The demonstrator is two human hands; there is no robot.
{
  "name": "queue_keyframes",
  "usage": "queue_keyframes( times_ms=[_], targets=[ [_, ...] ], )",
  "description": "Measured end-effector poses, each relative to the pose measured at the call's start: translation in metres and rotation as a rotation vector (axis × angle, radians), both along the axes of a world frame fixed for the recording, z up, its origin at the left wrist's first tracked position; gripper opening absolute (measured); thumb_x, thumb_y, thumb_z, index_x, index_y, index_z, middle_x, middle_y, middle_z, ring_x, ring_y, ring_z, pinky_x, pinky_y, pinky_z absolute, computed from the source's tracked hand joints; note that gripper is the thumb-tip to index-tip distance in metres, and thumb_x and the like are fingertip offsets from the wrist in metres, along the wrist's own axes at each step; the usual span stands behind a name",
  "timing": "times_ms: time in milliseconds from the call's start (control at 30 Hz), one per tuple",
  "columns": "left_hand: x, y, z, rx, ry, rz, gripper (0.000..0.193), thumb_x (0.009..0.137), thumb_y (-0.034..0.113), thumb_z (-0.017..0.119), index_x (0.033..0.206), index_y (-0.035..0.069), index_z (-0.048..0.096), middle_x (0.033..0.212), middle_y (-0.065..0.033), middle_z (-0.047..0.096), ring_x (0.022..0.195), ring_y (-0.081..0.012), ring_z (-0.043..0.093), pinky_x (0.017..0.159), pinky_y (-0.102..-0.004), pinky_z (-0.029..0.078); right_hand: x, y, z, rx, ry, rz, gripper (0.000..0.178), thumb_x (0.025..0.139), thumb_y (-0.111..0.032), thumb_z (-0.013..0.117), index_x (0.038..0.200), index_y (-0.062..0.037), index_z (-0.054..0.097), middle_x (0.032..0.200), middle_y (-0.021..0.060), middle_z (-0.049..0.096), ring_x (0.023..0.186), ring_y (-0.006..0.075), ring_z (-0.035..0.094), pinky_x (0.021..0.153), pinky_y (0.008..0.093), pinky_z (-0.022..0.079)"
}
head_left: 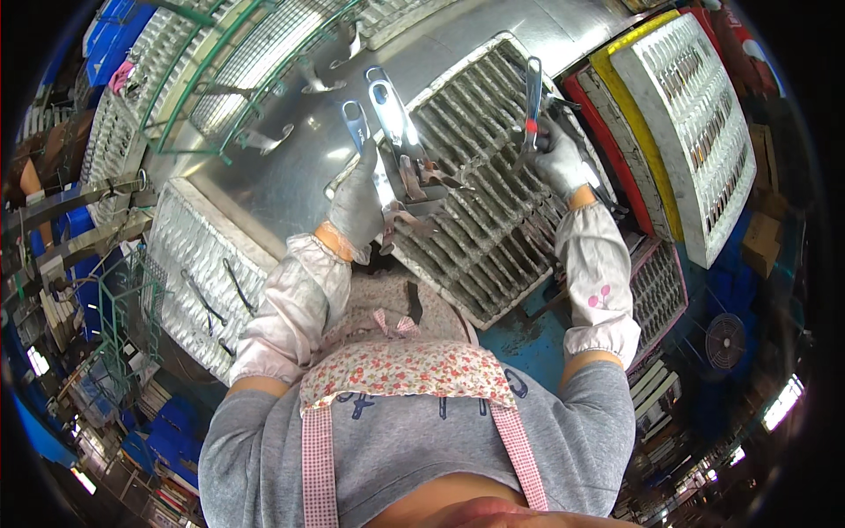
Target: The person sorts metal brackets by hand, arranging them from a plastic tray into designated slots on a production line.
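My left hand [355, 207], in a grey glove, is closed around the near one of a few shiny metal wrenches [382, 180], with a looped handle end up and a hooked jaw down. Another wrench pair [393, 114] stands close beside it; whether the same hand grips these too is hard to make out. My gloved right hand [560, 160] is closed on a wrench [533, 92] with a blue handle and a red mark, its holed end pointing away from me. Beneath both hands lies a grey ridged tray [480, 304] with many narrow slots.
A shiny metal table [304, 189] lies under the tray. Green wire racks [189, 79] stand at the far left. A white ridged tray [207, 273] with dark thin pieces sits near left. Stacked red, yellow and white trays [695, 132] lean at right. A fan [724, 341] is lower right.
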State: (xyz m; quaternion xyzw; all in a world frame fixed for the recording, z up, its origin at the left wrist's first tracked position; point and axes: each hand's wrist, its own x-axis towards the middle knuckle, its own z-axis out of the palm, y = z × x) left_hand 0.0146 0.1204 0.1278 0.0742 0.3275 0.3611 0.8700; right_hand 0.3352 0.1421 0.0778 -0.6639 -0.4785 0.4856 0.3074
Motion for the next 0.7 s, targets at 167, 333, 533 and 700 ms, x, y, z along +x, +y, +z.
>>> queue_keyframes(
  times_ms=[167,333,533,700],
  targets=[
    [-0.032,-0.018,0.015,0.035,0.031,-0.113,0.068,0.086,0.059,0.053,0.122,0.001,0.046,0.107,-0.0224,0.061,0.092,-0.0397,0.065,0.078,-0.0485,0.057,-0.073,-0.042,0.046,-0.050,0.096,0.022,0.049,0.071,-0.005,0.076,0.116,-0.0015,0.058,0.087,0.0018,0.061,0.073,0.0111,0.057,0.065,0.0251,0.048],
    [-0.058,-0.034,0.035,0.008,-0.041,-0.131,0.070,0.090,0.059,0.045,0.129,0.001,0.042,0.109,-0.0221,0.061,0.091,-0.0354,0.065,0.078,-0.0495,0.056,-0.139,-0.071,0.072,0.089,0.210,0.137,0.052,0.062,-0.019,0.085,0.105,-0.0031,0.061,0.089,0.0117,0.068,0.080,0.0177,0.065,0.071,0.0326,0.050],
    [-0.081,-0.047,0.065,0.083,0.038,0.025,0.072,0.091,0.066,0.030,0.120,0.004,0.051,0.099,-0.0141,0.063,0.079,-0.0256,0.066,0.068,-0.0436,0.059,-0.179,-0.081,0.082,0.270,-0.084,0.253,0.056,0.057,-0.022,0.084,0.102,-0.0010,0.059,0.081,0.0147,0.062,0.072,0.0270,0.061,0.067,0.0346,0.048],
    [-0.101,-0.051,0.070,0.120,-0.070,0.131,0.066,0.098,0.055,0.022,0.128,0.001,0.045,0.106,-0.0158,0.063,0.083,-0.0291,0.066,0.073,-0.0418,0.058,-0.190,-0.078,0.092,0.230,-0.160,0.341,0.045,0.066,-0.003,0.079,0.106,-0.0010,0.058,0.088,0.0050,0.067,0.077,0.0103,0.062,0.073,0.0249,0.050]
  ],
)
